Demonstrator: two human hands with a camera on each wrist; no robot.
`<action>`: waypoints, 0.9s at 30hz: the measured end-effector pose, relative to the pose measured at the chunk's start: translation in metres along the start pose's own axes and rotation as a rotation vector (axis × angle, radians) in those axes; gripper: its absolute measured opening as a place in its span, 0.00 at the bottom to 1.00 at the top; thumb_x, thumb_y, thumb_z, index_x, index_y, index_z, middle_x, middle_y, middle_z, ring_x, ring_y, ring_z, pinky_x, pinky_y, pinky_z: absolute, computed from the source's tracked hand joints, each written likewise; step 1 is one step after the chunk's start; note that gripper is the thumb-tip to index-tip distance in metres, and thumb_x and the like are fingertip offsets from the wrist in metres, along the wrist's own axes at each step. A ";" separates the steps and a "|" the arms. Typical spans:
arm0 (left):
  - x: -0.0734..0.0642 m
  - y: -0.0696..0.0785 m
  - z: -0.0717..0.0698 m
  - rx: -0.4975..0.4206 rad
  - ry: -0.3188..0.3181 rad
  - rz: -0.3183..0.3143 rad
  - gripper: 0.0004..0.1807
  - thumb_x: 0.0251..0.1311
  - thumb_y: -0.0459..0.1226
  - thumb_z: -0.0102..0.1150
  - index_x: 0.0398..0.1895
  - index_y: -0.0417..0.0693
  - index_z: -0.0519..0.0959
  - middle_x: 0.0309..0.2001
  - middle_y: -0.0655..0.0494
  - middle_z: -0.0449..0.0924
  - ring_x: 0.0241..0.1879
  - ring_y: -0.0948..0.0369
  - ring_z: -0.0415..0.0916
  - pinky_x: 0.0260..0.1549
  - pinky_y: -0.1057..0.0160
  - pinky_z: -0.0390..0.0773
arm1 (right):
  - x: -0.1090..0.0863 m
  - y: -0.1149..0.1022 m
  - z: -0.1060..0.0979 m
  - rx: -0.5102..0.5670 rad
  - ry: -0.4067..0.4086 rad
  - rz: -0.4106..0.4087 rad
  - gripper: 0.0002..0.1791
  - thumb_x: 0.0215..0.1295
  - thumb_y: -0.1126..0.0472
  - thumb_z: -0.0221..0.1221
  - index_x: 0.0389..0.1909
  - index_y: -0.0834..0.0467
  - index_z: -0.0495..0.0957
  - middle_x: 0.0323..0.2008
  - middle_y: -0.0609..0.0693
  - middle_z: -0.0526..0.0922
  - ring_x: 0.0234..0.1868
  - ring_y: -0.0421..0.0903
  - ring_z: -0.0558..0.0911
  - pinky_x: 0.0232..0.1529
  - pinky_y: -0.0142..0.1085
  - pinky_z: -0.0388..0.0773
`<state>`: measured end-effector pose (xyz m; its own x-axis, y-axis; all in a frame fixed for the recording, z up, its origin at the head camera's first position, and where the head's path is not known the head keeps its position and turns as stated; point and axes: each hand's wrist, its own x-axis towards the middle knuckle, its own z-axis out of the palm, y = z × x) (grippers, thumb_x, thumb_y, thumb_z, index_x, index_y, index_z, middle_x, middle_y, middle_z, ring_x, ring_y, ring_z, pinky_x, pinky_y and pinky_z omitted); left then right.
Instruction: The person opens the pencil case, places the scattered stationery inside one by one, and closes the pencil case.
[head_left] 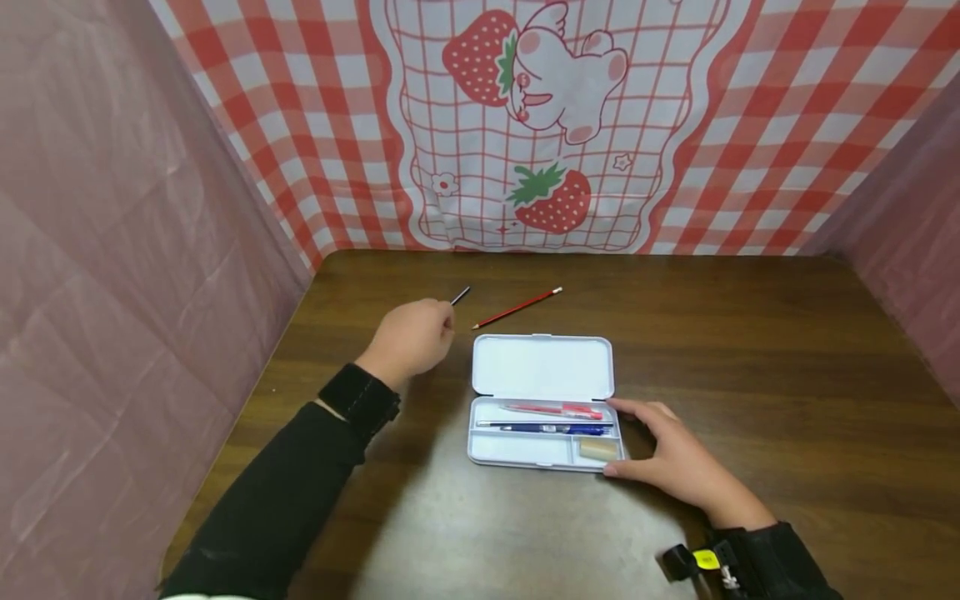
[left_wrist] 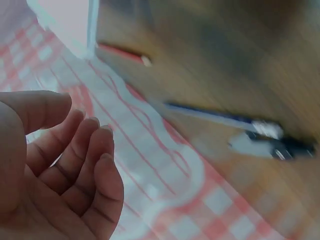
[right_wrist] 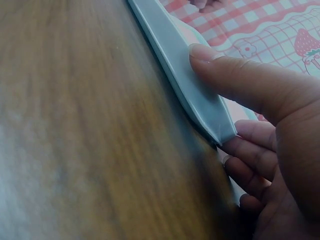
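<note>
A white pencil case (head_left: 543, 367) lies with its lid folded back. In it are a red pen (head_left: 555, 410), blue pens (head_left: 555, 428) and a beige eraser (head_left: 597, 450). My right hand (head_left: 678, 458) grips the case's right end, thumb on the front wall (right_wrist: 187, 80) and fingers at the back corner. My left hand (head_left: 412, 337) hovers over the table left of the lid, fingers loosely curled with nothing between them in the left wrist view (left_wrist: 65, 160). Beyond it the tip of a dark pen (head_left: 461, 295) shows; the rest is hidden by the hand.
A red pencil (head_left: 517, 308) with a white end lies behind the lid. In the left wrist view a blurred grey-and-black object (left_wrist: 265, 147) lies beside the dark pen. A checked strawberry cloth (head_left: 555, 167) hangs at the table's back edge; a pink curtain (head_left: 135, 250) hangs at left.
</note>
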<state>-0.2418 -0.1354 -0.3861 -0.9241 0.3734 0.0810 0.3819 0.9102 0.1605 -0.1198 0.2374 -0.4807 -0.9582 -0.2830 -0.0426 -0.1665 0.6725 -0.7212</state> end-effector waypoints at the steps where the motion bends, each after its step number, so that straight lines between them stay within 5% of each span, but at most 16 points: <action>1: 0.001 -0.008 -0.002 -0.006 0.013 -0.019 0.02 0.67 0.36 0.60 0.36 0.49 0.81 0.32 0.55 0.78 0.32 0.56 0.75 0.35 0.54 0.78 | 0.000 0.000 0.000 -0.001 -0.001 0.000 0.51 0.49 0.39 0.79 0.72 0.55 0.71 0.64 0.61 0.73 0.64 0.61 0.69 0.63 0.64 0.64; 8: -0.002 -0.050 -0.007 0.005 -0.042 -0.135 0.13 0.69 0.39 0.61 0.51 0.41 0.80 0.44 0.47 0.82 0.44 0.49 0.80 0.46 0.47 0.79 | 0.001 0.001 0.001 -0.002 0.007 -0.012 0.51 0.48 0.39 0.79 0.71 0.54 0.71 0.64 0.59 0.73 0.64 0.60 0.69 0.63 0.63 0.65; 19: 0.001 -0.080 -0.002 0.111 -0.204 -0.138 0.22 0.70 0.41 0.58 0.60 0.34 0.76 0.53 0.38 0.81 0.54 0.44 0.79 0.54 0.44 0.77 | -0.001 0.002 0.001 -0.001 0.011 -0.012 0.51 0.48 0.40 0.79 0.71 0.55 0.71 0.64 0.61 0.73 0.64 0.61 0.69 0.63 0.64 0.65; 27: 0.009 -0.091 0.015 0.051 -0.237 -0.152 0.16 0.68 0.40 0.58 0.49 0.35 0.77 0.44 0.41 0.81 0.44 0.47 0.79 0.49 0.46 0.77 | 0.000 0.002 0.001 0.004 0.012 -0.022 0.51 0.47 0.40 0.80 0.71 0.54 0.72 0.63 0.60 0.74 0.64 0.59 0.69 0.62 0.62 0.65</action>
<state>-0.2853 -0.2116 -0.4149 -0.9503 0.2584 -0.1739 0.2433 0.9644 0.1034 -0.1202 0.2380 -0.4829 -0.9571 -0.2892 -0.0181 -0.1867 0.6634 -0.7246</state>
